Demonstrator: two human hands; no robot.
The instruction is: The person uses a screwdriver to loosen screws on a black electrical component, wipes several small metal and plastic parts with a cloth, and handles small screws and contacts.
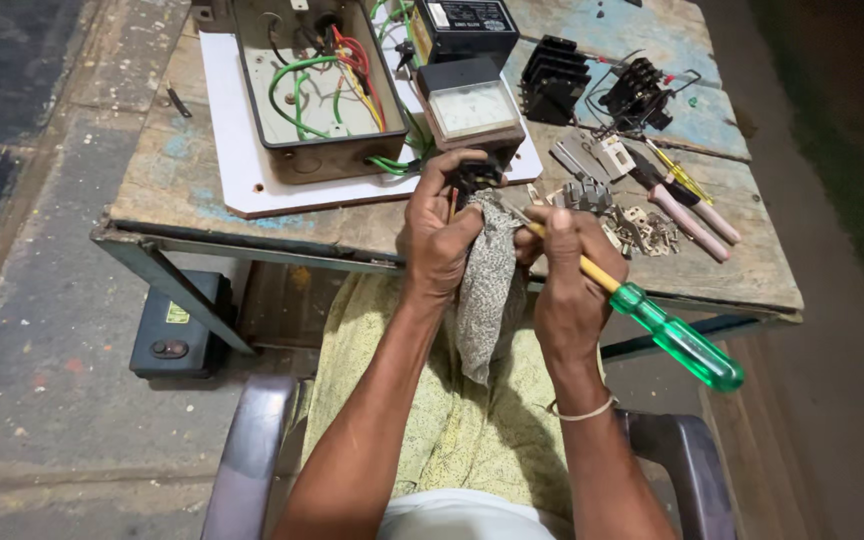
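My left hand (pixel 437 235) grips a small black electrical part (pixel 476 178) wrapped in a grey speckled cloth (pixel 487 290), just in front of the table's near edge. My right hand (pixel 567 280) holds a screwdriver with a yellow shaft and a clear green handle (pixel 680 340); its tip points up-left toward the black part. The cloth hangs down between both hands over my lap.
On the worn wooden table (pixel 172 180) a white board (pixel 242 160) carries an open metal box (pixel 312 95) with green, red and yellow wires, and a meter (pixel 470 108). Black components (pixel 554 78), pliers (pixel 687 215) and small metal parts (pixel 642 228) lie at right. A black box (pixel 182 325) sits on the floor.
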